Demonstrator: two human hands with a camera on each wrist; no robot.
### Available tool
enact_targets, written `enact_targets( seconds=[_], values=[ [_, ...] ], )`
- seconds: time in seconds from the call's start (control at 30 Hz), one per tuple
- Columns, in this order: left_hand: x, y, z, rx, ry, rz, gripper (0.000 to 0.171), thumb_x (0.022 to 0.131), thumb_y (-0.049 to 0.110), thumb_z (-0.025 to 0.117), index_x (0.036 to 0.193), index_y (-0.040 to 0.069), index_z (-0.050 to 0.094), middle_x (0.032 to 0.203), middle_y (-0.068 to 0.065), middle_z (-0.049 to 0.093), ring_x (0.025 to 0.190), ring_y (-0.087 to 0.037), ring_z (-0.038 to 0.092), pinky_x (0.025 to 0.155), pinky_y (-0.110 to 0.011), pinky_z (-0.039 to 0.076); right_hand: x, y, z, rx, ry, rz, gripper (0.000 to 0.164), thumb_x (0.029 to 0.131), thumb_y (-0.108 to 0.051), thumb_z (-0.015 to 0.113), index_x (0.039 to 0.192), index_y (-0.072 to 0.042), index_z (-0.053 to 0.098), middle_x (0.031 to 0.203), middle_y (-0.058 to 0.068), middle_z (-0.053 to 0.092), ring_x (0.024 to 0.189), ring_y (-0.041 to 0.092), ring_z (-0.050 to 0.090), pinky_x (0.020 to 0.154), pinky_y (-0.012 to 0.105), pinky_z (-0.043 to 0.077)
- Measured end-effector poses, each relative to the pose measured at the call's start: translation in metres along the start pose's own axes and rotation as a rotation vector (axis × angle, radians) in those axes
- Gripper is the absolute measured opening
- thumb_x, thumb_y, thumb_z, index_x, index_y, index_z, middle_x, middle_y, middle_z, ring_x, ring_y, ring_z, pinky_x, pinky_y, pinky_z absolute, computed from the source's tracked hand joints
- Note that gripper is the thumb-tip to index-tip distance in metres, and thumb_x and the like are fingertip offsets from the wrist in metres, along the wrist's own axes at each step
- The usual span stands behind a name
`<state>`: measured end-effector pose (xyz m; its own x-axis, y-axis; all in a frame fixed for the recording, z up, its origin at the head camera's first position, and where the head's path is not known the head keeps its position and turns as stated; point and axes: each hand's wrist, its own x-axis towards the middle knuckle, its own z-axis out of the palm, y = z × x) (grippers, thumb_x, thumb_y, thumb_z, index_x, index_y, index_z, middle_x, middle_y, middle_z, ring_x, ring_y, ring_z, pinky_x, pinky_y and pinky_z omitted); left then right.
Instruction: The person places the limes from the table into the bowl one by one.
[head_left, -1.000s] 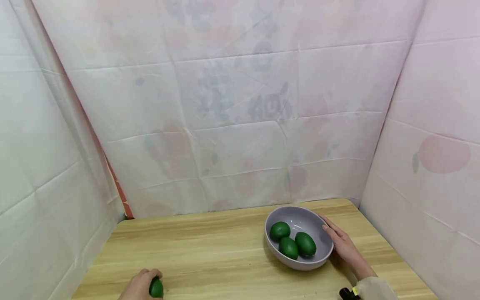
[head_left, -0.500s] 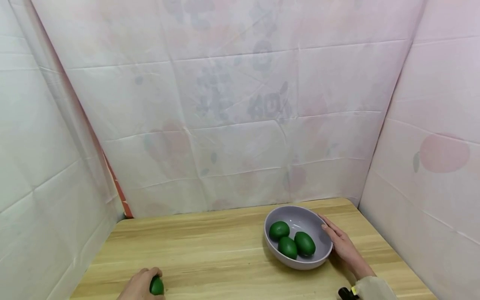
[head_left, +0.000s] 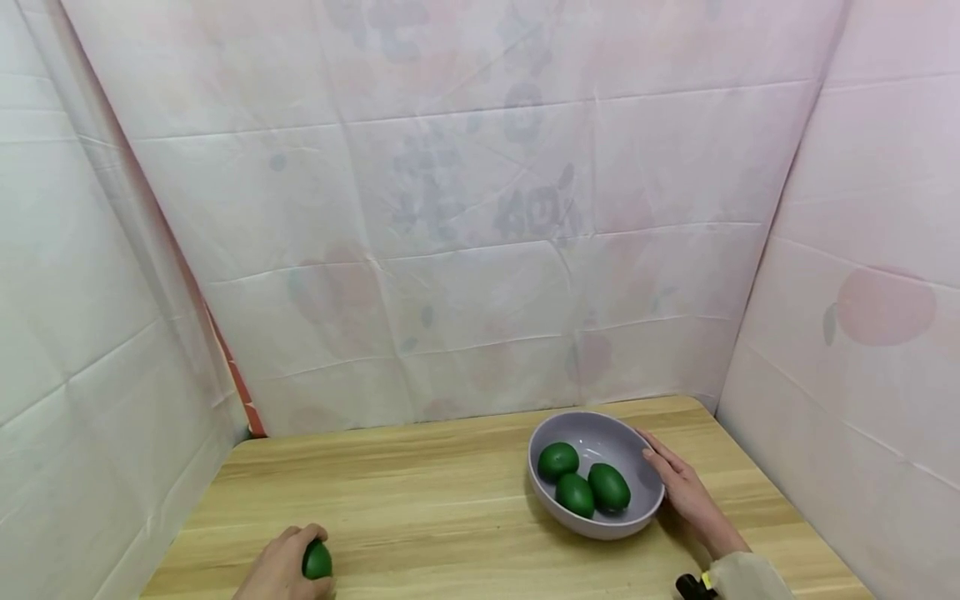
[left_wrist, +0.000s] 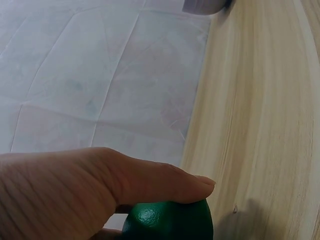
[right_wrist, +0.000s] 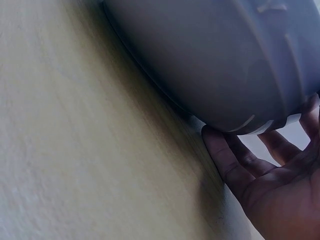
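Observation:
In the head view my left hand (head_left: 283, 567) grips a dark green, glossy avocado (head_left: 317, 560) at the table's near left. The left wrist view shows the thumb lying along the avocado (left_wrist: 170, 220); its lower part is cut off by the frame. Whether it touches the table I cannot tell. To the right stands a grey-purple bowl (head_left: 637, 479) with 3 more avocados (head_left: 609, 487) inside. My right hand (head_left: 690, 496) holds the bowl's right side, its thumb at the rim. From the right wrist, fingertips (right_wrist: 216, 137) press the outer wall of the bowl (right_wrist: 200, 60).
A light wood-grain table (head_left: 420, 500) carries everything. Pale printed cloth (head_left: 465, 292) hangs behind it and on both sides. A black object (head_left: 693, 587) with a yellow mark sits by the right sleeve (head_left: 750, 577).
My left hand has shifted slightly away from the table's near edge with the avocado in it, which now shows more fully. The right hand and the bowl have hardly moved.

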<state>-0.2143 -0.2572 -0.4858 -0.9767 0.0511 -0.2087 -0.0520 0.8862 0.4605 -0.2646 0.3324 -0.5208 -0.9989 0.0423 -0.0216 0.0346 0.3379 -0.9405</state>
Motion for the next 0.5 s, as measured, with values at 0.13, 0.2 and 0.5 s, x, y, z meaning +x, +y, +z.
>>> enact_targets(
  seconds=[0.13,0.2,0.5],
  values=[
    [0.000,0.002,-0.001,0.011,0.019,0.018,0.050,0.072,0.021,0.089,0.115,0.008,0.067,0.104,-0.014,0.064,0.082,-0.023,0.059,0.069,-0.043,0.052,0.000,0.001,0.000,0.013,0.000,-0.021,0.065,0.107,-0.051,0.040,0.162,-0.018,0.026,0.171,0.013,0.015,0.156,0.041,0.014,0.091,-0.001,0.031],
    [0.000,0.004,-0.001,0.021,0.030,0.029,0.050,0.073,0.022,0.089,0.115,0.008,0.066,0.104,-0.014,0.065,0.083,-0.024,0.059,0.069,-0.044,0.052,-0.001,0.001,0.000,0.019,-0.001,-0.023,0.066,0.107,-0.050,0.040,0.162,-0.017,0.026,0.171,0.014,0.015,0.156,0.041,0.013,0.091,-0.001,0.032],
    [0.001,0.018,0.000,0.041,0.104,0.076,0.053,0.073,0.027,0.090,0.117,0.013,0.065,0.110,-0.012,0.066,0.084,-0.023,0.061,0.068,-0.043,0.053,0.000,0.002,0.000,0.003,-0.001,-0.002,0.065,0.107,-0.052,0.039,0.162,-0.020,0.026,0.171,0.012,0.014,0.157,0.041,0.014,0.090,0.000,0.032]
  ],
)
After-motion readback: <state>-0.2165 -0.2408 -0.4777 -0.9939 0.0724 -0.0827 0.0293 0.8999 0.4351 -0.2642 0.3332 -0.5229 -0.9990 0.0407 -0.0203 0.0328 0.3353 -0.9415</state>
